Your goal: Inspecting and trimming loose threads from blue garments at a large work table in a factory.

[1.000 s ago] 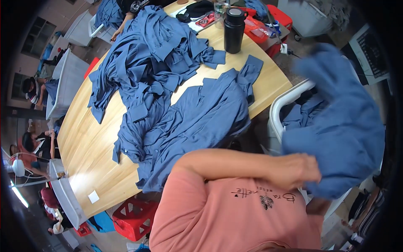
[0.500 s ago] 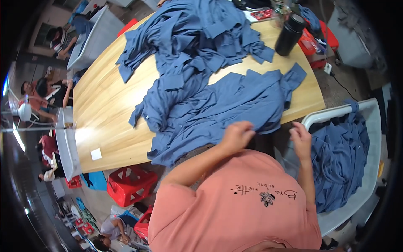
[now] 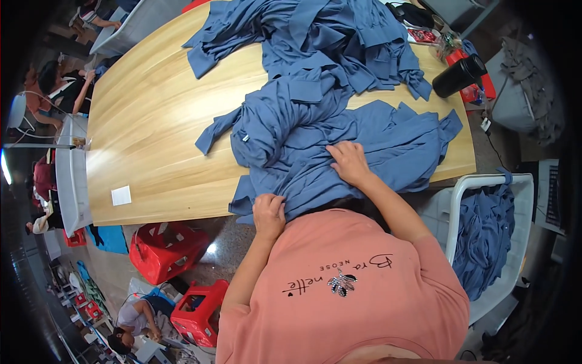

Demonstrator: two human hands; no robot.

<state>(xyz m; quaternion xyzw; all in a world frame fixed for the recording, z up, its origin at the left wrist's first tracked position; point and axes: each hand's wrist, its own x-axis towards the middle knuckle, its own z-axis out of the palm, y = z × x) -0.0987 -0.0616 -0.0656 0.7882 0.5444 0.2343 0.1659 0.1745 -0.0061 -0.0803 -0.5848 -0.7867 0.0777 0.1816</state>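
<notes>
A blue long-sleeved shirt [image 3: 388, 136] lies spread and rumpled along the near side of the wooden table, its near edge close to my body. At the shirt's near left corner, my left hand [image 3: 268, 215] is closed on the cloth with its fingers folded. My right hand [image 3: 350, 162] is further in on the shirt, palm down, its fingers bent and pinching the fabric near the front opening; the fingertips are partly hidden. Touching this shirt on its far side is a heap of more blue shirts [image 3: 315, 36], with sleeves and cuffs sticking out.
The wooden table [image 3: 151, 121] carries a small white paper square [image 3: 121, 196] at left and a black bottle [image 3: 459, 76] at far right. A pale bin [image 3: 522, 206] of blue garments stands at my right. Red stools [image 3: 167, 249] are at left. Other people work further off.
Both hands have come down onto the shirt from above its near edge. My left hand went to the near left corner, my right hand leftward onto the cloth. The view has shifted.
</notes>
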